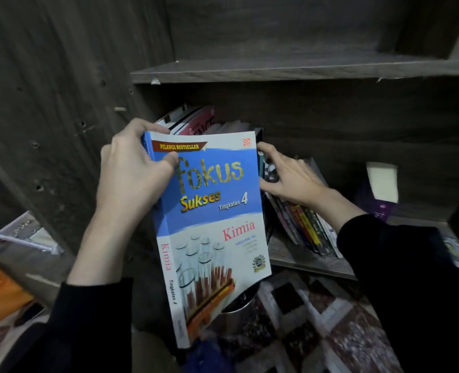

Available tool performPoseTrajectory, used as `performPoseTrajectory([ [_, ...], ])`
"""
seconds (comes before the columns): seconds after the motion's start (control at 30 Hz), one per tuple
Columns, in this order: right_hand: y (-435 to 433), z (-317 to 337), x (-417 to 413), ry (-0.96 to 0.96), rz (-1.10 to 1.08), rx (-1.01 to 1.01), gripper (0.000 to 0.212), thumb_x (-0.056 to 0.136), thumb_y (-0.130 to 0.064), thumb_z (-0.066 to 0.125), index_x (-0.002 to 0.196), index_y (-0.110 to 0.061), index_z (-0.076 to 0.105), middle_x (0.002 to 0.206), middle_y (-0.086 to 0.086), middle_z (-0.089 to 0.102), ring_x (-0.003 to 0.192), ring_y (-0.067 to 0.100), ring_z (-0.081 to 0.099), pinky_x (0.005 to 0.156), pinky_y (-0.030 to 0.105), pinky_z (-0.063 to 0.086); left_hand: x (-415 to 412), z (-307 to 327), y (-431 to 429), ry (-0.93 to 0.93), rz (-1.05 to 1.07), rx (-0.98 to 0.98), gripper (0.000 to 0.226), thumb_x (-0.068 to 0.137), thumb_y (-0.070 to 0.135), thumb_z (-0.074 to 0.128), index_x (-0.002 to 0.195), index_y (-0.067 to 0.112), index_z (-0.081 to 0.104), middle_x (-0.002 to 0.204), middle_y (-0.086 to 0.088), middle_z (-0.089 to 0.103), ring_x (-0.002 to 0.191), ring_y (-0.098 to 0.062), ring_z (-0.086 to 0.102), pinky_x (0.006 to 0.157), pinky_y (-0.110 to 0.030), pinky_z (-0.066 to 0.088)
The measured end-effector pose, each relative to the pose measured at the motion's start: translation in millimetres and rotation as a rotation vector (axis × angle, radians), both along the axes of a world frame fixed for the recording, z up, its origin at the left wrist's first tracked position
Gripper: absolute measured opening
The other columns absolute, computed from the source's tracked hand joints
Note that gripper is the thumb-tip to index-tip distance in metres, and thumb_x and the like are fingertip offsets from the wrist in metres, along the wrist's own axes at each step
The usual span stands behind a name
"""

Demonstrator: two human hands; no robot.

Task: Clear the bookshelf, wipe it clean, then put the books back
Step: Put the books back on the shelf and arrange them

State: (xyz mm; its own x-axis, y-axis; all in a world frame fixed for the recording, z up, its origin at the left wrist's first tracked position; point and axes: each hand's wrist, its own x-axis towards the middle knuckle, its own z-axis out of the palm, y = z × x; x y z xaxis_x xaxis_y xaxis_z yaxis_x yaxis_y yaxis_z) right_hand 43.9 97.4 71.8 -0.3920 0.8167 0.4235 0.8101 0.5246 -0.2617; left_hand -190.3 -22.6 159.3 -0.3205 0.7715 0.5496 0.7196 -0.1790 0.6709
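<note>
Holding a blue-and-white paperback chemistry textbook (212,211) by its upper spine corner in the left hand (131,179), thumb across the cover, fingers curled round behind. Hanging cover-up in the air just in front of the dark wooden lower shelf board (303,261), bottom end tilted out over the floor.

Reaching with the right hand (290,179) to the leaning row of dark-spined paperbacks (303,227) just beside it, index finger and thumb spread against their top edges. Impossible to tell whether pinching one or only pressing them aside.

Probably either drawing this volume clear or slotting it back; hard to judge which from here.

For the next move: keep the leaning row held off, then square the textbook to the gap between that row and the white and pink books (193,119) at the back left. Mind the front edge of the bare upper shelf board (276,70) overhead and the dark side panel (61,103) close on the left. More free room rightward, short of a white-and-purple box (379,189). Below, a patterned red-and-white floor cloth (317,313).
</note>
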Motion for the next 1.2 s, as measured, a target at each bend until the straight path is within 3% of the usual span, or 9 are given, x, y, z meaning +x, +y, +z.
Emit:
performPoseTrajectory([
  [0.17, -0.1, -0.1, -0.7, -0.028, -0.048, -0.005, 0.067, 0.088, -0.049, 0.053, 0.142, -0.037, 0.015, 0.129, 0.009, 0.057, 0.092, 0.036, 0.063, 0.074, 0.043, 0.05, -1.6, 24.8, -3.9, -0.136, -0.114, -0.023, 0.026, 0.074, 0.008, 0.076, 0.081, 0.029, 0.063, 0.081, 0.01, 0.067, 0.084, -0.016, 0.068, 0.08, -0.037, 0.057],
  [0.27, 0.0, 4.8, -1.7, -0.009, -0.074, -0.078, 0.057, 0.089, -0.05, 0.053, 0.135, -0.023, 0.032, 0.117, 0.013, 0.06, 0.084, 0.035, 0.061, 0.068, 0.035, 0.042, 4.5, 38.8, -9.7, -0.333, -0.388, -0.059, 0.03, 0.072, -0.001, 0.075, 0.085, 0.024, 0.064, 0.072, 0.007, 0.069, 0.068, -0.007, 0.068, 0.063, -0.022, 0.056],
  [0.3, 9.4, -10.2, 6.6, -0.051, -0.098, -0.121, 0.046, 0.089, -0.048, 0.052, 0.114, -0.01, 0.047, 0.098, 0.016, 0.059, 0.076, 0.031, 0.058, 0.067, 0.031, 0.037, 6.1, 41.3, -11.3, -0.381, -0.471, -0.064, 0.029, 0.069, 0.0, 0.074, 0.086, 0.021, 0.063, 0.067, 0.008, 0.069, 0.063, -0.004, 0.066, 0.058, -0.019, 0.054],
  [0.37, 28.3, -43.2, 31.3, -0.178, -0.171, -0.185, 0.048, 0.089, -0.057, 0.049, 0.074, -0.011, 0.045, 0.076, 0.007, 0.047, 0.078, 0.028, 0.056, 0.063, 0.022, 0.038, 6.6, 42.5, -12.1, -0.45, -0.565, -0.078, 0.03, 0.062, 0.008, 0.072, 0.088, 0.019, 0.063, 0.063, 0.008, 0.068, 0.06, -0.005, 0.066, 0.054, -0.018, 0.052],
  [0.43, 24.1, -55.0, 40.8, -0.258, -0.213, -0.211, 0.056, 0.084, -0.068, 0.047, 0.105, -0.017, 0.059, 0.107, 0.003, 0.059, 0.113, 0.025, 0.056, 0.075, 0.026, 0.046, 4.0, 38.1, -7.3, -0.455, -0.556, -0.108, 0.03, 0.061, 0.011, 0.072, 0.089, 0.02, 0.063, 0.064, 0.009, 0.069, 0.06, -0.005, 0.067, 0.052, -0.018, 0.051],
  [0.53, 3.3, -21.7, 21.7, -0.058, -0.104, -0.259, 0.048, 0.102, -0.033, 0.032, 0.14, -0.006, 0.039, 0.141, 0.011, 0.042, 0.132, 0.025, 0.039, 0.099, 0.032, 0.032, -2.7, 23.7, 3.6, -0.474, -0.487, -0.157, 0.027, 0.073, -0.001, 0.07, 0.09, 0.019, 0.063, 0.065, 0.008, 0.069, 0.059, -0.004, 0.066, 0.053, -0.017, 0.051],
  [0.7, 0.8, 0.0, 0.1, 0.027, 0.0, -0.072, 0.075, 0.09, -0.051, 0.057, 0.149, -0.029, 0.016, 0.135, 0.007, 0.055, 0.09, 0.035, 0.064, 0.062, 0.034, 0.039, -14.6, 3.2, 16.0, -0.497, -0.342, -0.168, 0.027, 0.079, -0.007, 0.068, 0.09, 0.017, 0.061, 0.079, -0.001, 0.064, 0.056, 0.0, 0.065, 0.05, -0.014, 0.05],
  [0.9, -4.8, 0.9, 2.8, -0.019, 0.0, -0.016, 0.07, 0.093, -0.048, 0.052, 0.149, -0.03, 0.014, 0.133, 0.01, 0.056, 0.079, 0.033, 0.063, 0.062, 0.034, 0.036, -18.7, -7.6, 25.6, -0.221, -0.114, -0.133, 0.029, 0.077, 0.005, 0.075, 0.087, 0.029, 0.062, 0.084, 0.006, 0.068, 0.085, -0.017, 0.068, 0.08, -0.037, 0.057],
  [1.2, -0.8, -1.7, 2.3, -0.03, -0.001, -0.004, 0.066, 0.092, -0.046, 0.052, 0.146, -0.032, 0.015, 0.13, 0.01, 0.057, 0.076, 0.033, 0.063, 0.063, 0.035, 0.042, 8.5, 20.0, 10.5, -0.092, 0.031, -0.076, 0.021, 0.077, 0.01, 0.068, 0.089, 0.026, 0.064, 0.081, 0.013, 0.062, 0.086, -0.013, 0.063, 0.058, -0.023, 0.046],
])
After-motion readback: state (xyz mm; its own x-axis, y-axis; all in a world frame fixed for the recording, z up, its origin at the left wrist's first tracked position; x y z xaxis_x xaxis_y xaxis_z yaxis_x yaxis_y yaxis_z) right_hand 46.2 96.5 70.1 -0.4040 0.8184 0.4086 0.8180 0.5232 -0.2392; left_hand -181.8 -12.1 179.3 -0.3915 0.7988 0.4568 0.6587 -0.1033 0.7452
